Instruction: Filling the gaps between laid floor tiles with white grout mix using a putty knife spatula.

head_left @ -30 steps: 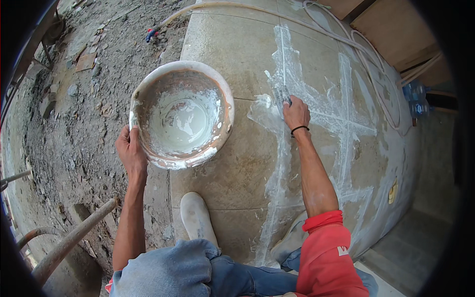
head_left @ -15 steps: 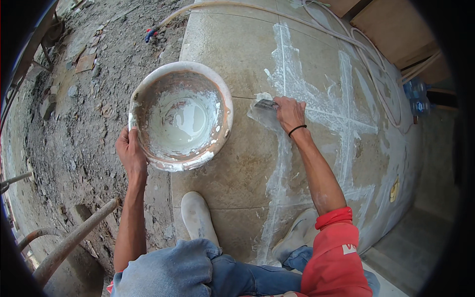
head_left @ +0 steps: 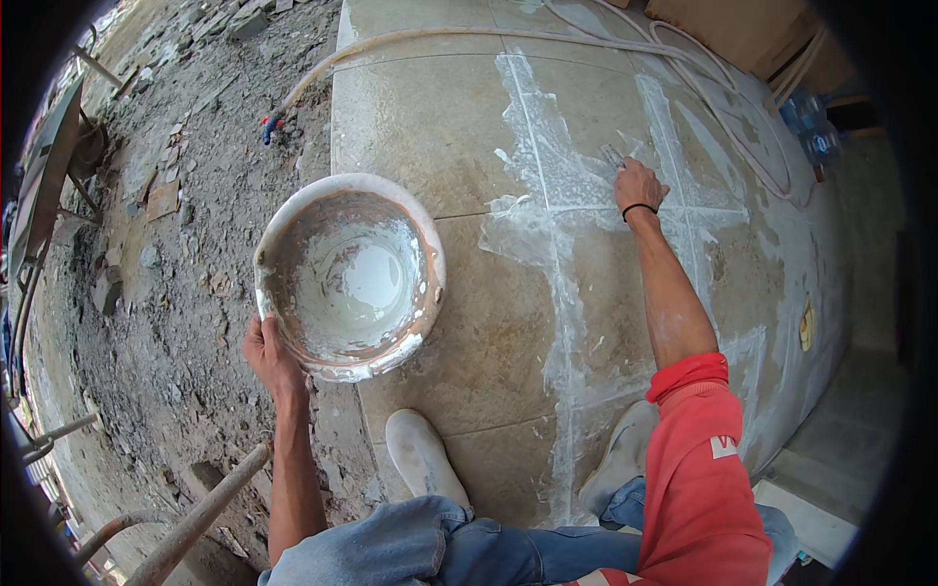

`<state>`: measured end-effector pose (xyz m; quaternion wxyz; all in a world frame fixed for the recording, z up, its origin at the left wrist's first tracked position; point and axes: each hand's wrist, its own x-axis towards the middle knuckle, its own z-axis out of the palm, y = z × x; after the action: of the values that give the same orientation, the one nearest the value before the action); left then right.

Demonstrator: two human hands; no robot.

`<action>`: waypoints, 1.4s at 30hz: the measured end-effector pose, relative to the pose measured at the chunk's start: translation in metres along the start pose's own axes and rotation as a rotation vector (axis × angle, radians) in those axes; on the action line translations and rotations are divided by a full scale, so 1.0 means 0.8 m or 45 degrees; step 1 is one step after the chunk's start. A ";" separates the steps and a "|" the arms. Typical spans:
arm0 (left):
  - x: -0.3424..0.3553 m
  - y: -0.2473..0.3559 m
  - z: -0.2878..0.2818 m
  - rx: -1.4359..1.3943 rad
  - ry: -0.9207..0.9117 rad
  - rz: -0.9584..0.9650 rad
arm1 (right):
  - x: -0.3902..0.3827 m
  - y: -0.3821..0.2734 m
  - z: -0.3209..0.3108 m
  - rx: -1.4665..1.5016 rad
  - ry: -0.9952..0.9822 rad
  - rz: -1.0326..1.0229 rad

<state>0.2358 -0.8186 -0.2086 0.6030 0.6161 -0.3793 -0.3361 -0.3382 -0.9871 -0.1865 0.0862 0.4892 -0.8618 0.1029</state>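
My left hand [head_left: 273, 359] grips the left rim of a round, white-crusted basin [head_left: 426, 234], which holds a pale, wet white mixture [head_left: 371, 275]. My right hand [head_left: 640, 188] is closed on a small flat trowel [head_left: 612, 154], held out over the tiled floor [head_left: 479, 327], near a crossing of joints. Thin white paste [head_left: 537, 176] is smeared in bands along several of those joints, thickest around the upper crossings. My light rubber boots [head_left: 418, 454] stand on the tiles below.
Rubble ground [head_left: 176, 303] borders the tiles on the left, with metal pipes [head_left: 210, 513] at lower left. A pale hose [head_left: 410, 34] with a blue fitting crosses the top. Brown boards [head_left: 713, 34] and plastic water bottles [head_left: 816, 137] are at upper right; a step [head_left: 801, 508] is at lower right.
My right hand with the trowel has swept right and farther out over the smeared joints. The view has shifted, and the basin in my left hand now appears lower in it.
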 end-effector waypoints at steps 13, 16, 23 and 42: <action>0.010 -0.009 -0.032 0.025 0.022 0.017 | -0.007 0.165 0.041 0.044 -0.121 0.353; 0.015 -0.010 -0.024 0.060 -0.004 0.043 | -0.055 0.071 0.033 0.150 -0.066 0.024; 0.026 -0.003 -0.023 0.056 -0.031 0.051 | -0.113 0.022 0.008 0.354 -0.186 -0.028; 0.020 0.015 -0.019 0.114 0.039 0.103 | -0.042 0.177 0.124 0.622 -0.263 0.378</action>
<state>0.2559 -0.8252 -0.1954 0.5937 0.6317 -0.4092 -0.2847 -0.4479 -0.9141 -0.3040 -0.1383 0.3721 -0.8778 0.2683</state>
